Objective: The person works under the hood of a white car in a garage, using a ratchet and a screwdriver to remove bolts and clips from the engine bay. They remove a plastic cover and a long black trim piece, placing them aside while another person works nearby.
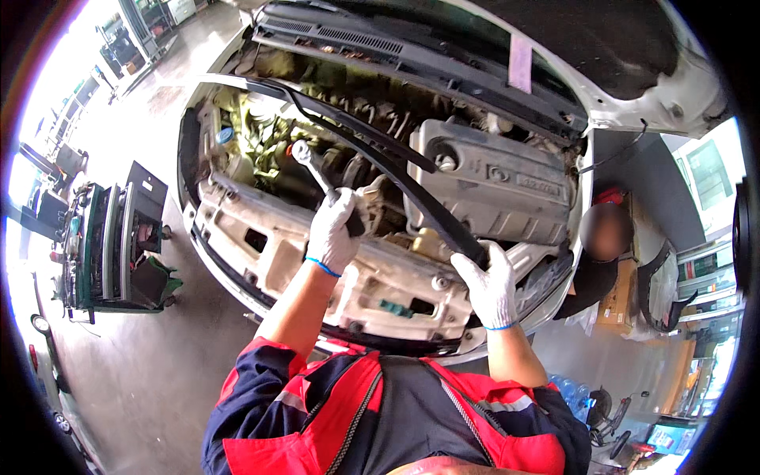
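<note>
My left hand, in a white knit glove with a blue cuff, is closed around a ratchet wrench. The wrench's shiny round head points up and away over the engine bay. My right hand, gloved the same way, grips the lower end of a black windshield wiper arm. The arm slants to the far left, where a long wiper blade joins it. Both lie across my view above the engine bay, in front of the grey plastic engine cover. The fingertips of my right hand are partly hidden.
A white car's front panel runs along the near side of the bay. A wheeled tool cart stands on the floor to the left. At the right, another person is beside the car, near a cardboard box.
</note>
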The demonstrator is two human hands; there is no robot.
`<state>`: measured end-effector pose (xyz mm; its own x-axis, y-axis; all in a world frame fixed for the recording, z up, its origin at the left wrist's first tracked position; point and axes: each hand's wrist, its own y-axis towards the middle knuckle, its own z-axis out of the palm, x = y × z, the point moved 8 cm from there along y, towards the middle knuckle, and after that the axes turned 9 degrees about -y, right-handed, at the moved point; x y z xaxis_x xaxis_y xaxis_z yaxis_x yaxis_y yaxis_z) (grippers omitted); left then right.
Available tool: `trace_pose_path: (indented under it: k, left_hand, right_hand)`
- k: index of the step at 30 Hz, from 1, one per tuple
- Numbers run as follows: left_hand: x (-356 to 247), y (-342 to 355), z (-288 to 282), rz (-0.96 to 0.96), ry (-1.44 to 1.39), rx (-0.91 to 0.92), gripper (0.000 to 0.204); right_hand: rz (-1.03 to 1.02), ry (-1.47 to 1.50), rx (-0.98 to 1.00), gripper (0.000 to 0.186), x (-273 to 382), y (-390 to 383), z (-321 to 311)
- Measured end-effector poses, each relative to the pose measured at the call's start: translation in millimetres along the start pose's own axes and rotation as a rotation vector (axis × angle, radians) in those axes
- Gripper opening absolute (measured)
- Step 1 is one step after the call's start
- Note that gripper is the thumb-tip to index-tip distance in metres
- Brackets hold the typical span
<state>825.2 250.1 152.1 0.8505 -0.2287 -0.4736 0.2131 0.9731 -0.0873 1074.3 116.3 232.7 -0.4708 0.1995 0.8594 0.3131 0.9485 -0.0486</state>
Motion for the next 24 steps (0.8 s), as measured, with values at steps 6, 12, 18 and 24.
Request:
trace_pose_path:
  k: [6, 12, 18, 24]
  left_hand:
    - [-74.0, -19.4, -19.8, 0.082, 0.136, 0.051, 0.028]
    - [-142.0, -6.7, -79.1, 0.088, 0.134, -0.063, 0.029]
    - [-170.1, 6.1, -105.2, -0.055, -0.132, -0.006, 0.033]
    - [-201.6, 32.6, -161.9, 0.083, -0.149, -0.068, 0.03]
  right_hand:
    - [-0.316, -0.221, -0.065, 0.037, 52.3, -13.6, 115.5]
    - [-0.504, -0.401, -0.065, 0.04, 98.6, -29.3, 202.5]
    - [-0.681, -0.496, 0.045, 0.047, 114.0, -11.2, 243.7]
    - [-0.674, -0.806, 0.399, 0.044, 158.1, 95.7, 228.1]
